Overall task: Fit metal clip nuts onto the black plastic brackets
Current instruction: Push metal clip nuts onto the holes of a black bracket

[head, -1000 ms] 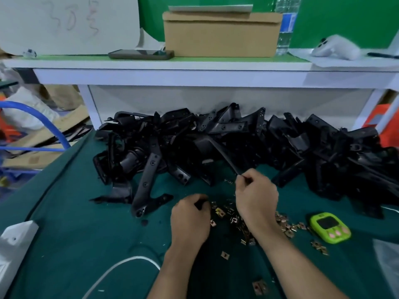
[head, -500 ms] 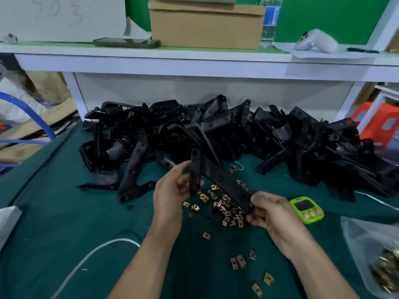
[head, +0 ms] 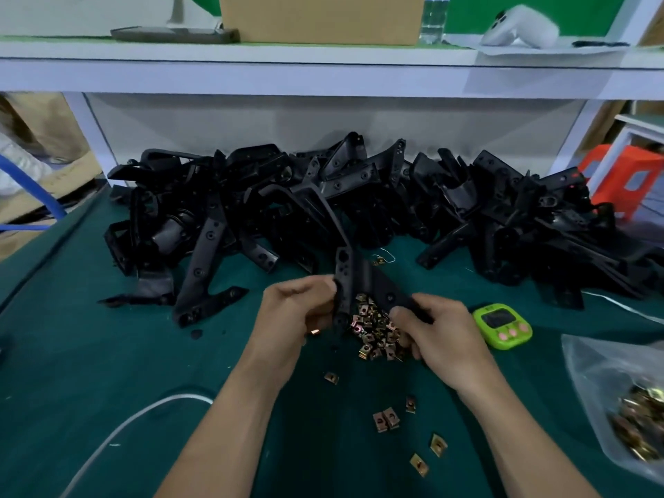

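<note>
Head view, looking down over the green-covered tabletop. Just above its middle, a V-shaped black plastic bracket, held up clear of the cloth between both grips.

Left grip closed round the bracket's upright left arm, fingers curled, thumb on top. Under those fingers a small copper-coloured piece, too small to tell as a nut. Right grip pinched on the bracket's lower right end, fingers curled beneath.

Directly below the bracket, between the two grips, a heap of metal clip nuts on the cloth. More loose nuts scattered toward the near edge.

Along the far edge, under the white shelf, a long pile of black brackets. Just right of the right grip, a green timer. At the right edge, a clear bag with more nuts inside. Toward the near left corner, a white cable curving across the cloth.
</note>
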A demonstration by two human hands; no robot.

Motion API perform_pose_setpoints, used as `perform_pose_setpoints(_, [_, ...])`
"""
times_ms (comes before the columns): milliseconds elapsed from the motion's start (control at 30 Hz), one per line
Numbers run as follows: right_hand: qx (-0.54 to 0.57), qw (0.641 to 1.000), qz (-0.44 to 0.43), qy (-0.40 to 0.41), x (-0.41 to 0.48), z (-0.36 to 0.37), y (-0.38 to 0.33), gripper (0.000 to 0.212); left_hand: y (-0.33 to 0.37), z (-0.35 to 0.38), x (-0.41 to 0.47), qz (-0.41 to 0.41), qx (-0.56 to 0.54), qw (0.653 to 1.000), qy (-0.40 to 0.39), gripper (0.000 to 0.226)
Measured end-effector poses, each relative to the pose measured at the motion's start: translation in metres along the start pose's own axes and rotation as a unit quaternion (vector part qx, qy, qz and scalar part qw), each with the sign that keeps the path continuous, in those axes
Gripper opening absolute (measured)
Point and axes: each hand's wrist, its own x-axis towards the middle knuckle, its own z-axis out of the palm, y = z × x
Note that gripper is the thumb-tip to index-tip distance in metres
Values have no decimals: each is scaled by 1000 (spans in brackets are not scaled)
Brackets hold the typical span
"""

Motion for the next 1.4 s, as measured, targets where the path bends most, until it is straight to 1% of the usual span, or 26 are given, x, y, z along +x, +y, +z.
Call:
perform_pose_setpoints(67, [-28,997,-2,76,0,-1,-2,40,-2,-4,3,-1,-20,996,81,18])
perform_pose_setpoints(100, [-29,994,1,108,0,-1,-2,46,-5,-9,4,10,22,991,135,19])
perform_pose_setpoints(133, [-25,991,7,130,0,-2,-1,51,-7,-14,4,31,121,974,187,22])
perform_pose_setpoints(167, [-19,989,15,143,0,-3,0,54,-8,-17,1,51,242,943,223,28])
perform_pose_setpoints(200, [-16,989,21,149,1,-3,0,57,-9,-19,-1,62,348,906,231,31])
perform_pose_setpoints(233, [-13,988,24,151,2,-3,1,58,-11,-19,-1,59,422,878,216,33])
perform_pose_setpoints(267, [-10,988,24,150,2,-3,2,59,-12,-19,-1,42,472,861,186,32])
perform_pose_setpoints(333, [-12,989,20,144,3,-2,3,60,-13,-18,0,11,548,829,113,22])
perform_pose_setpoints(367, [-21,990,17,140,4,-1,4,60,-12,-19,0,2,565,821,85,17])
perform_pose_setpoints(400, [-30,990,14,137,5,0,5,59,-11,-21,1,-2,560,825,70,13])
perform_pose_setpoints(433, [-37,990,10,135,6,1,5,58,-10,-23,1,-4,542,838,65,11])
perform_pose_setpoints(500, [-41,991,5,128,6,2,7,51,-10,-26,-1,-7,516,853,78,12])
perform_pose_setpoints(600, [-39,992,-2,118,6,3,6,43,-10,-21,-3,9,504,856,115,15])
perform_pose_setpoints(700, [-30,992,-4,121,5,2,7,45,-8,-16,0,39,408,894,181,17])
perform_pose_setpoints(767, [-25,992,-1,120,5,1,6,46,-6,-16,1,34,337,918,206,20])
perform_pose_setpoints(800, [-25,992,1,120,4,1,6,47,-6,-16,1,32,330,920,209,22])
perform_pose_setpoints(833, [-27,992,2,121,4,1,6,47,-6,-16,0,32,344,915,210,23])
perform_pose_setpoints(933, [-39,992,-1,119,4,1,6,45,-6,-16,-2,35,414,879,234,25])
perform_pose_setpoints(1000, [-40,993,-1,115,3,1,6,43,-6,-14,-2,39,436,862,258,26])
perform_pose_setpoints(1067, [-38,993,-3,113,4,1,5,42,-6,-14,-2,47,434,860,264,27])
perform_pose_setpoints(1133, [-43,992,-4,115,4,1,5,42,-6,-15,0,59,406,875,258,25])
perform_pose_setpoints(1200, [-47,992,0,116,4,1,5,43,-9,-16,2,59,343,904,248,22])
perform_pose_setpoints(1267, [-50,992,5,115,4,1,5,43,-12,-18,5,41,283,928,238,19])
perform_pose_setpoints(1333, [-53,992,5,116,5,1,6,47,-15,-19,7,26,253,940,226,18])
perform_pose_setpoints(1400, [-62,991,6,117,6,2,6,54,-16,-21,8,18,249,943,217,22])
